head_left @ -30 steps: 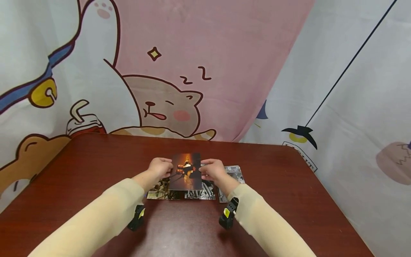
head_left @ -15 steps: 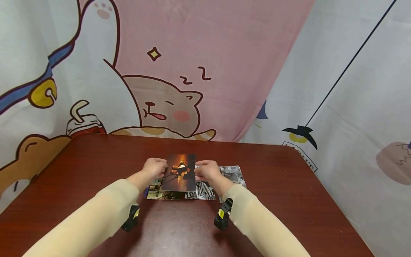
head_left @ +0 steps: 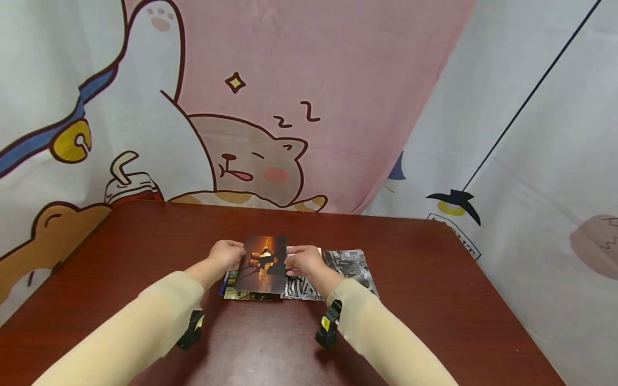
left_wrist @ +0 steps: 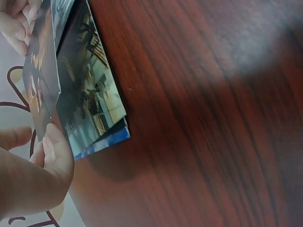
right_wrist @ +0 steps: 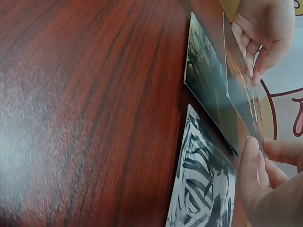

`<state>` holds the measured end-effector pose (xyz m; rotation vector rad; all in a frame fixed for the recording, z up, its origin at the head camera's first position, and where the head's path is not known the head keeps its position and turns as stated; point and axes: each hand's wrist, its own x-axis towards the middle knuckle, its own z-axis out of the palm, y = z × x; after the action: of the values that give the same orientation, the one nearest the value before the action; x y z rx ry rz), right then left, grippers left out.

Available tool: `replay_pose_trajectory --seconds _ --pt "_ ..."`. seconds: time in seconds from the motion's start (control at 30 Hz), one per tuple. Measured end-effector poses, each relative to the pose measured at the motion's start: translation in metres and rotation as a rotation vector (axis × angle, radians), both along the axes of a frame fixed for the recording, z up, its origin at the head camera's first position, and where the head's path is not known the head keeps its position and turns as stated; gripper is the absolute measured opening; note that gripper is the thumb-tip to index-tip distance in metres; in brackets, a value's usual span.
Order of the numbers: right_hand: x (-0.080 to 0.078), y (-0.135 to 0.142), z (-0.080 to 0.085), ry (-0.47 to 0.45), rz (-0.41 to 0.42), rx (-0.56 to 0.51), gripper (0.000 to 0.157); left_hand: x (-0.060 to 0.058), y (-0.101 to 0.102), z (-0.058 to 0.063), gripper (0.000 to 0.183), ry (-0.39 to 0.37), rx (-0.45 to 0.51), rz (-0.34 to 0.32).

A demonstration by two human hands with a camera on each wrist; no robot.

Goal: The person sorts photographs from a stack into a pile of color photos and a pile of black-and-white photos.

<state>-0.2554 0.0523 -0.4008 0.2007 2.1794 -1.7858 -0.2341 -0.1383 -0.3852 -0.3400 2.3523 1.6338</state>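
Observation:
A dark picture card (head_left: 262, 264) with a glowing orange figure is held between both hands, raised over the left pile. My left hand (head_left: 225, 255) pinches its left edge between thumb and fingers. At the opposite edge, the thumb and fingers of my right hand (head_left: 306, 261) pinch it too. Beneath lies a greenish-yellow picture card (left_wrist: 94, 94), largely covered in the head view, with the corner of a blue card (left_wrist: 111, 140) sticking out below it. The wrist views show a gap between the held card and the card under it.
Right of the pile lies a black-and-white striped picture card (right_wrist: 199, 175), partly behind my right hand. Another grey picture card (head_left: 352, 266) lies farther right. All rest on a reddish-brown wooden table (head_left: 260, 343), with a cartoon-printed cloth (head_left: 347, 107) hanging behind.
Both hands have moved left with the dark picture card, from between the left and middle cards to above the left pile. More of the striped and grey cards now shows.

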Motion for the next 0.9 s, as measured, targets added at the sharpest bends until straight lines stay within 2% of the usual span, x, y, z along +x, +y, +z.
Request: replay_pose_trajectory --seconds 0.33,0.67,0.9 --pt "0.0 -0.009 -0.005 -0.016 0.031 0.023 0.036 0.001 -0.009 -0.006 0.042 0.017 -0.041 0.03" --pt "0.0 -0.013 -0.008 -0.034 0.038 0.022 0.035 0.0 -0.012 -0.01 0.042 0.022 -0.035 0.039" --pt "-0.001 -0.01 -0.006 -0.039 0.06 0.029 0.034 0.003 -0.013 -0.007 0.039 0.096 -0.192 0.08"
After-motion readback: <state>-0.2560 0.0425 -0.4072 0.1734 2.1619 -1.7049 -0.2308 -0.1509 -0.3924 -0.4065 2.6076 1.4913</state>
